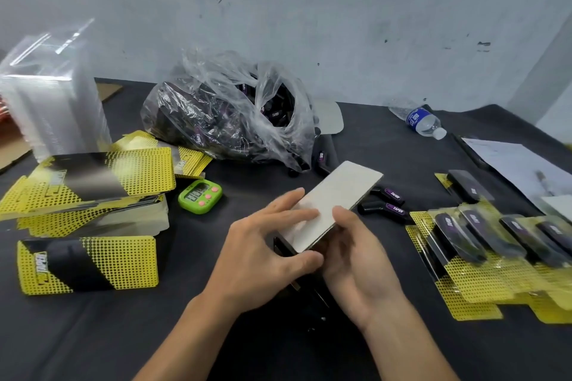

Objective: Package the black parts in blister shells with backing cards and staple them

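Both hands hold a backing card (337,201) above the table's middle, its plain grey back facing up. My left hand (263,254) pinches the near end, thumb below and fingers on top. My right hand (356,263) cups the card from beneath with its thumb on the face. What lies under the card is hidden. A black stapler (305,291) sits on the table below my hands. Two loose black parts (387,201) lie just beyond the card. A clear bag of black parts (223,114) stands behind.
Yellow-and-black cards (89,266) and a pile of them (93,185) lie at left, beside a stack of clear blister shells (46,102). A green timer (200,195) sits centre-left. Finished packs (495,254) spread at right, with a water bottle (424,120) and paper (520,164) behind.
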Demonstrator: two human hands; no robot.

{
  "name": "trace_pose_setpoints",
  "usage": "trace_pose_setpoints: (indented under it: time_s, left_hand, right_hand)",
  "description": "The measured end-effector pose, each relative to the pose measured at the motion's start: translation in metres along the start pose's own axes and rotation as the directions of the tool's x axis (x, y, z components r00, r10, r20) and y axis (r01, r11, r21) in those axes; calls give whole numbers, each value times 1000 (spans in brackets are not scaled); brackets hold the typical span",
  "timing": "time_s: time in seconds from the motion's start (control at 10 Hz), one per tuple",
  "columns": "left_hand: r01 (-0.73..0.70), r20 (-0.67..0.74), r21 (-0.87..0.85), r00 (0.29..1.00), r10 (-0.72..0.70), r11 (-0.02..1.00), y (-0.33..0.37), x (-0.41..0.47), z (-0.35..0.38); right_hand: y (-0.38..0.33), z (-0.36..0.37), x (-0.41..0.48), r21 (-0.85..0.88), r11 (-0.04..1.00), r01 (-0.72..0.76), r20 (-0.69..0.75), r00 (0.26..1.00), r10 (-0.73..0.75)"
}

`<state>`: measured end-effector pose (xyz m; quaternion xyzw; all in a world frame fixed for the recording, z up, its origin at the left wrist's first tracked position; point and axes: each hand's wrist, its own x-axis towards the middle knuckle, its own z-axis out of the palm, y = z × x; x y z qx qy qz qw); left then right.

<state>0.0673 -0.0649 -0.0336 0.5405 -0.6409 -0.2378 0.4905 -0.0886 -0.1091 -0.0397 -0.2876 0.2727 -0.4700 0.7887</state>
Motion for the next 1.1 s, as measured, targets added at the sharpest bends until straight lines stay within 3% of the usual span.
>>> trace_pose_setpoints:
  time_s: [0.1,0.2,0.3,0.4,0.5,0.6,0.7,0.8,0.9,1.0,1.1]
  left_hand:
    - [6,14,38,1000,-6,999,-3,1,2]
    - [13,20,110,1000,-16,994,-3,-1,6]
    - [70,-50,202,997,-61,977,-3,-3,11]
    - [79,-82,181,994,-65,980,8,2,18]
    - [76,-43,80,996,-73,994,25,15,28]
    - [212,76,-141,976,-203,967,41,28,50]
    - [259,215,-387,959,-187,885,69,36,82]
    - [289,363,-436,923,-127,852,98,41,121]
    - [365,368,-316,898,-241,876,113,44,148]
    - [403,338,-336,895,-291,851,113,41,153]
    - [364,181,-320,930,-321,875,105,31,141]
  right_hand:
    - [-6,-8,2,64,996,-69,53,996,65]
    - [-4,-9,6,-26,998,-54,47,997,56]
    - [-7,-10,6,-127,992,2,60,998,6]
    - [-14,-12,2,-291,956,37,39,999,-26]
    - [-27,-6,-7,-461,878,128,-108,974,-198]
    - [-46,-5,-29,-701,692,173,-187,892,-411]
    - [-76,-19,-55,-898,428,102,-176,808,-562]
    - [-117,-41,-77,-966,256,-44,-216,684,-697]
    - [-145,-69,-88,-938,59,-341,-269,609,-746]
    - [-145,-88,-90,-838,-79,-540,-344,637,-690]
    - [-139,-101,-93,-843,-77,-532,-349,650,-676]
